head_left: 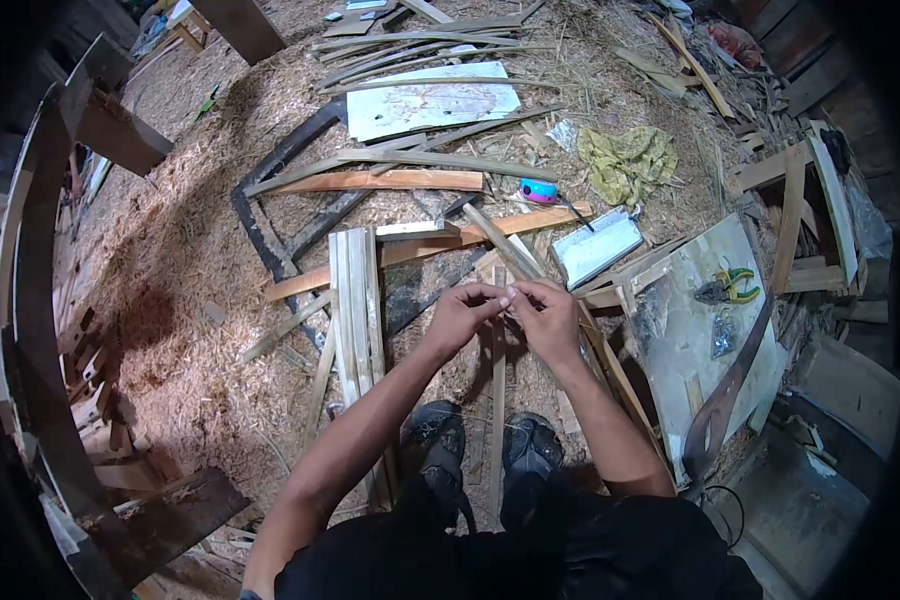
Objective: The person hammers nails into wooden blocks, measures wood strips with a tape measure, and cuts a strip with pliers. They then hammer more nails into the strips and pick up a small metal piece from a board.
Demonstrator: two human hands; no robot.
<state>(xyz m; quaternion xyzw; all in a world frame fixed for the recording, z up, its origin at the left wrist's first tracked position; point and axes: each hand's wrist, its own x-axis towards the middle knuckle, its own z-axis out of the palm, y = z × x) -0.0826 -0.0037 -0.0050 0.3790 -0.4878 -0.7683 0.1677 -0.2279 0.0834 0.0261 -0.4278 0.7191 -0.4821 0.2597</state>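
My left hand and my right hand meet in front of me, fingertips pinched together on something small and thin at the centre; I cannot tell what it is. A long thin wood strip runs from under my hands down between my two shoes. Whether either hand grips the strip is unclear. A bundle of pale wood slats lies just left of my left hand.
Sawdust and shavings cover the floor. Orange planks, a black frame, a white board, a tape measure, a green rag, pliers on a panel, and a curved wooden frame at left surround me.
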